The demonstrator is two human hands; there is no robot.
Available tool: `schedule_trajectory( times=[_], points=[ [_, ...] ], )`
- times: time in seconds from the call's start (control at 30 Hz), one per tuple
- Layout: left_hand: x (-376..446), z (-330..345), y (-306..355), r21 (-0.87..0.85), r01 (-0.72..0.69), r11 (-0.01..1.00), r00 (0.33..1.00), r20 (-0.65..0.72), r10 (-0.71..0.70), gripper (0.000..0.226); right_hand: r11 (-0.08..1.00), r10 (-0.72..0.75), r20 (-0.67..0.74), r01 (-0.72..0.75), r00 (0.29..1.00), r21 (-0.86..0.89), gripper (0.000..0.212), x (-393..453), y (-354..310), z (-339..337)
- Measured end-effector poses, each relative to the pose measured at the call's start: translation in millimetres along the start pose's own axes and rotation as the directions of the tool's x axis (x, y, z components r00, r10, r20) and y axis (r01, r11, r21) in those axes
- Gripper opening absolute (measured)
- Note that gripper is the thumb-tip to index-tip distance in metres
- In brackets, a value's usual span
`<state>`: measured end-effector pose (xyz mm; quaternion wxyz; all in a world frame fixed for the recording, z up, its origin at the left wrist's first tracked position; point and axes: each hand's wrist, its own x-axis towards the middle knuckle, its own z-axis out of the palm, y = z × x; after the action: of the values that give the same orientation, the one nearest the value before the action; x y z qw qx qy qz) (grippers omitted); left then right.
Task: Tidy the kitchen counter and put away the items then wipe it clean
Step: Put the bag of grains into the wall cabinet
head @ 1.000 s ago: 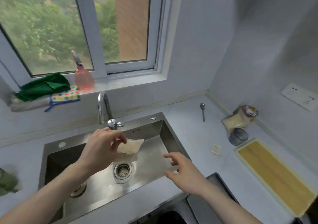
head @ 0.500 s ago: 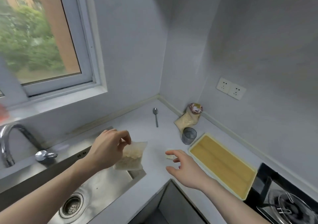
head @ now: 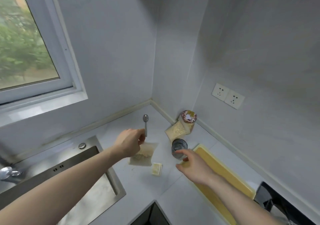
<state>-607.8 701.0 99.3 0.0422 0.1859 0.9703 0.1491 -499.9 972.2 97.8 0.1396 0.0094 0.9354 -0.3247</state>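
My left hand (head: 130, 142) pinches the top of a small clear bag of pale grains (head: 144, 154), which hangs just over the grey counter (head: 138, 181) right of the sink. My right hand (head: 194, 166) is spread open, its fingertips close to a small dark glass (head: 179, 147); I cannot tell if they touch it. A metal spoon (head: 145, 122) lies beyond my left hand. A second bag of grains (head: 176, 131) leans on a jar with a patterned lid (head: 188, 119) in the corner. A small pale packet (head: 156, 169) lies between my hands.
A yellow board (head: 223, 172) lies along the right wall under my right forearm. The steel sink (head: 103, 186) is at lower left, with a tap handle (head: 7, 172) at the left edge. A black hob (head: 280, 205) is at lower right. Sockets (head: 228, 95) sit on the wall.
The view has swung right from the sink to the corner. My left hand carried the bag from over the sink to the counter; my right hand reached toward the glass.
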Motion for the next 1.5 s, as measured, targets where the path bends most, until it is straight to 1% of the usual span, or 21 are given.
schedule_trajectory(
  times=[0.1, 0.2, 0.27, 0.63, 0.77, 0.87, 1.0, 1.1, 1.27, 1.43, 1.5],
  points=[
    [40, 14, 9, 0.018, -0.038, 0.999, 0.998, 0.047, 0.037, 0.026, 0.999, 0.044, -0.038, -0.044, 0.998, 0.019, 0.051, 11, 11, -9],
    [73, 24, 17, 0.038, -0.070, 0.997, 0.993, 0.093, 0.067, 0.030, 0.995, 0.087, -0.060, -0.084, 0.994, 0.048, 0.050, 15, 21, -12],
    [94, 29, 23, 0.030, -0.071, 0.997, 0.992, 0.106, 0.068, 0.030, 0.993, 0.107, -0.072, -0.103, 0.992, 0.052, 0.050, 17, 27, -14],
    [176, 54, 56, 0.000, -0.074, 0.997, 0.993, 0.097, 0.074, 0.028, 0.985, 0.169, -0.149, -0.162, 0.974, 0.058, 0.045, 29, 40, -34],
    [191, 66, 66, 0.014, -0.080, 0.997, 0.989, 0.126, 0.077, 0.031, 0.983, 0.180, -0.166, -0.171, 0.970, 0.067, 0.046, 35, 42, -38],
    [202, 78, 71, 0.071, -0.104, 0.992, 0.985, 0.146, 0.093, 0.030, 0.981, 0.190, -0.159, -0.181, 0.969, 0.068, 0.046, 40, 44, -37],
    [214, 93, 78, 0.123, -0.101, 0.987, 0.988, 0.128, 0.086, 0.032, 0.979, 0.202, -0.148, -0.194, 0.968, 0.063, 0.048, 43, 47, -33],
    [220, 99, 85, 0.100, -0.099, 0.990, 0.989, 0.118, 0.087, 0.038, 0.977, 0.211, -0.146, -0.202, 0.967, 0.071, 0.047, 43, 49, -33],
    [221, 104, 85, 0.026, -0.124, 0.992, 0.984, 0.133, 0.120, 0.040, 0.974, 0.224, -0.148, -0.215, 0.963, 0.076, 0.047, 38, 50, -38],
    [208, 98, 70, -0.015, -0.161, 0.987, 0.972, 0.169, 0.161, 0.058, 0.973, 0.226, -0.152, -0.216, 0.962, 0.080, 0.049, 37, 41, -41],
    [199, 90, 63, -0.012, -0.186, 0.982, 0.967, 0.175, 0.185, 0.061, 0.975, 0.217, -0.152, -0.208, 0.964, 0.073, 0.049, 36, 33, -41]
  ],
)
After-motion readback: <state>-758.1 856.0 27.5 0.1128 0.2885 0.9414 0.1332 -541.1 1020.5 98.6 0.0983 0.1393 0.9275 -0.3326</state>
